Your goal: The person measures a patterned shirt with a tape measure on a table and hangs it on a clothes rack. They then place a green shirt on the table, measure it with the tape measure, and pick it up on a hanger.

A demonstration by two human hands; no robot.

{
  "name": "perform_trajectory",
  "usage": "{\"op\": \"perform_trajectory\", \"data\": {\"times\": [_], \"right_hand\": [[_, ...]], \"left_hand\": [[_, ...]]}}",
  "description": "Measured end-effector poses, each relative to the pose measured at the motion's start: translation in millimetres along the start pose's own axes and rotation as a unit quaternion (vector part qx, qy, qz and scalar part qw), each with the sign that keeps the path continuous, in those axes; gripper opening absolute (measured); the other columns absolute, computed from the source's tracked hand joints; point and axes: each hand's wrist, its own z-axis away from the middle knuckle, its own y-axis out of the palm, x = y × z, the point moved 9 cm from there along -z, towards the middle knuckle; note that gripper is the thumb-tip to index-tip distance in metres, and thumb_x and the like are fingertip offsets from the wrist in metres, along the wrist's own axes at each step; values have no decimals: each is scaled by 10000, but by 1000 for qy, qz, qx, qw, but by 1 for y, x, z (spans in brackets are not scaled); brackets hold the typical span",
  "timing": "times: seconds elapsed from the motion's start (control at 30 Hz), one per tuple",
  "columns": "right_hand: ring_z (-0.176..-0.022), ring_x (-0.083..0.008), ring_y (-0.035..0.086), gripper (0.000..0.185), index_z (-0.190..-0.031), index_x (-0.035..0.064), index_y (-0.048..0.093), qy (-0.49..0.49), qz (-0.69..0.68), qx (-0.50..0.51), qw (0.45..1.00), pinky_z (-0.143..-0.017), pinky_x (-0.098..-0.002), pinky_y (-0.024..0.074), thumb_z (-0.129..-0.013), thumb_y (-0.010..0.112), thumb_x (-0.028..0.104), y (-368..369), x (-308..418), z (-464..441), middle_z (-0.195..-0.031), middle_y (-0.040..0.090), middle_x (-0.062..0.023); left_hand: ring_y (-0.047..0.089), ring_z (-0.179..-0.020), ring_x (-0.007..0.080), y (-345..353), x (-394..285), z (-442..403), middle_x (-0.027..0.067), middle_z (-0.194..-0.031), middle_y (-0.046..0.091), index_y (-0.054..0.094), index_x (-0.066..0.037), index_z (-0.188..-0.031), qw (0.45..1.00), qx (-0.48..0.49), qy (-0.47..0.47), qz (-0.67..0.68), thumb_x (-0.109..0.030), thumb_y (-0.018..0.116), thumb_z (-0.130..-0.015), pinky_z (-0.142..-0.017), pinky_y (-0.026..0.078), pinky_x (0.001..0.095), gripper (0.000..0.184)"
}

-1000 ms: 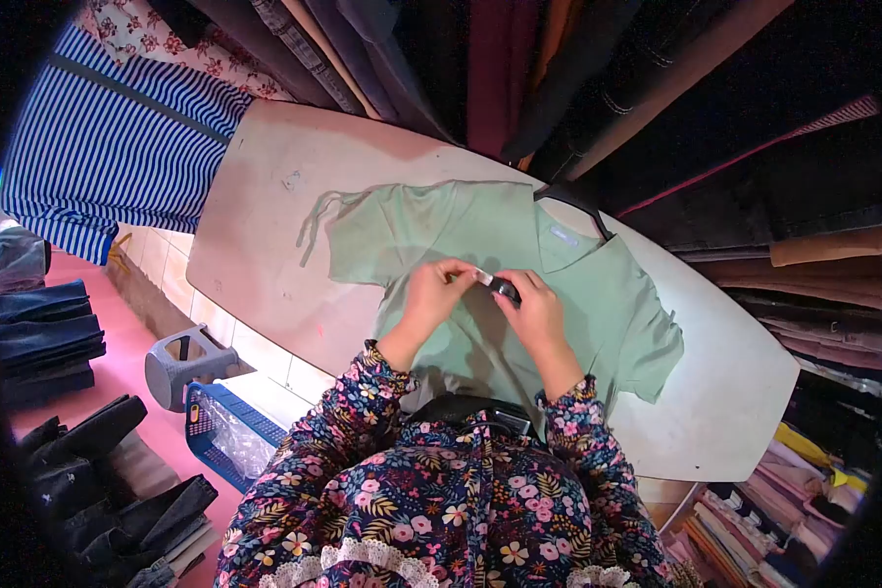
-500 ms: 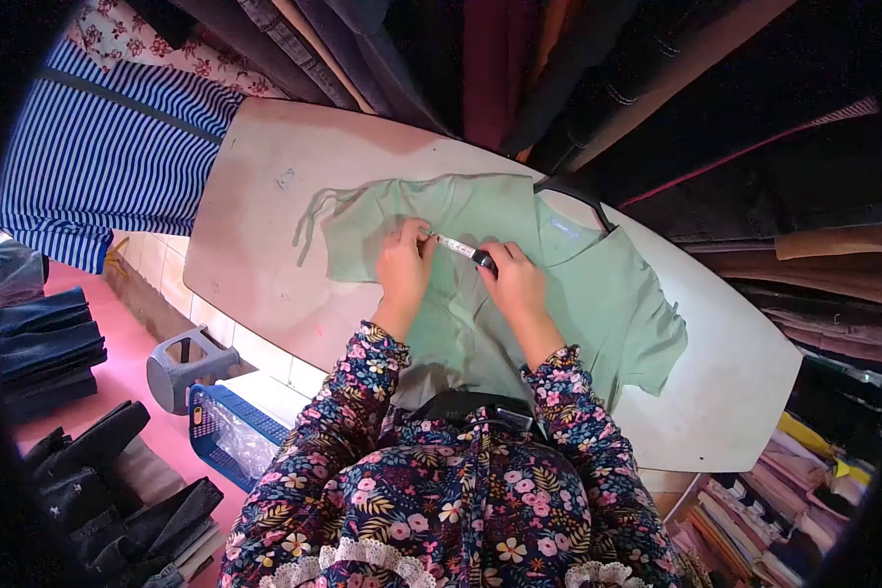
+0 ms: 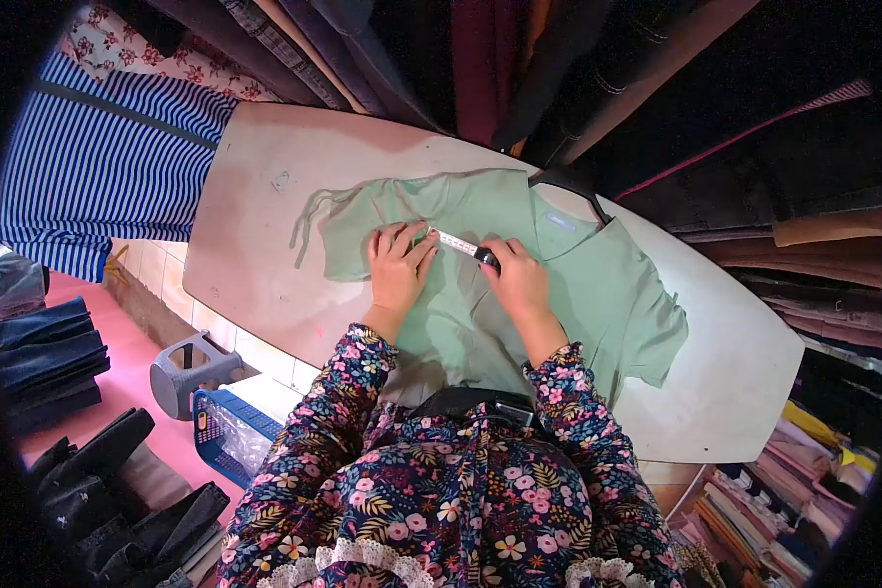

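A light green short-sleeved blouse (image 3: 578,294) lies spread over the white board, a black hanger (image 3: 570,182) at its neckline. My right hand (image 3: 519,279) is closed around the black case of a tape measure (image 3: 486,258). A short length of white tape (image 3: 455,242) extends from the case toward my left hand (image 3: 398,272). That hand lies on the blouse with its fingers stretched out and apart, fingertips beside the tape's end. Whether they touch the tape I cannot tell. Thin ties (image 3: 309,220) of the blouse trail off its left side.
Beneath the blouse is a white board (image 3: 255,206). Striped cloth (image 3: 98,157) hangs at the left. Dark garments hang along the back. A grey stool (image 3: 181,377), a blue basket (image 3: 211,446) and stacked jeans (image 3: 49,353) sit lower left. Folded clothes (image 3: 755,510) fill the lower right.
My left hand has opened from a pinch at the tape's end, its fingers now spread over the blouse. The right hand stays nearly in place with the tape measure.
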Motion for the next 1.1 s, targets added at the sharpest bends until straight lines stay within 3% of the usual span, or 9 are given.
{"op": "perform_trajectory", "data": {"times": [0.4, 0.6, 0.77, 1.1], "right_hand": [[-759, -315, 630, 254, -967, 157, 625, 52, 3, -6, 999, -631, -416, 514, -729, 709, 126, -23, -26, 16, -873, 609, -79], [-774, -313, 627, 252, -955, 154, 654, 72, -3, -19, 997, -655, -408, 508, -716, 722, 114, -37, -39, 23, -887, 618, -83], [-787, -312, 625, 261, -950, 152, 664, 96, -7, -36, 995, -666, -408, 504, -702, 732, 108, -46, -58, 32, -896, 625, -76], [-809, -303, 622, 292, -966, 150, 666, 132, 7, -40, 990, -680, -396, 498, -690, 736, 84, -68, -82, 53, -889, 628, -72]], "left_hand": [[493, -1081, 231, -2, -1, -1, -15, -1113, 592, 697, -193, -977, 1000, -11, 5, 13, -181, 680, -757, -973, 337, 514, 222], [500, -1082, 231, -2, -2, -1, -6, -1111, 596, 699, -185, -989, 1000, -9, 11, 6, -158, 669, -766, -978, 339, 479, 227], [491, -1078, 237, -1, -3, -2, -11, -1110, 586, 694, -185, -970, 1000, -13, 15, -1, -171, 681, -747, -957, 346, 557, 223], [495, -1077, 243, 1, -2, -1, -17, -1113, 589, 695, -191, -974, 1000, -15, 18, -3, -164, 682, -746, -947, 351, 575, 230]]}}
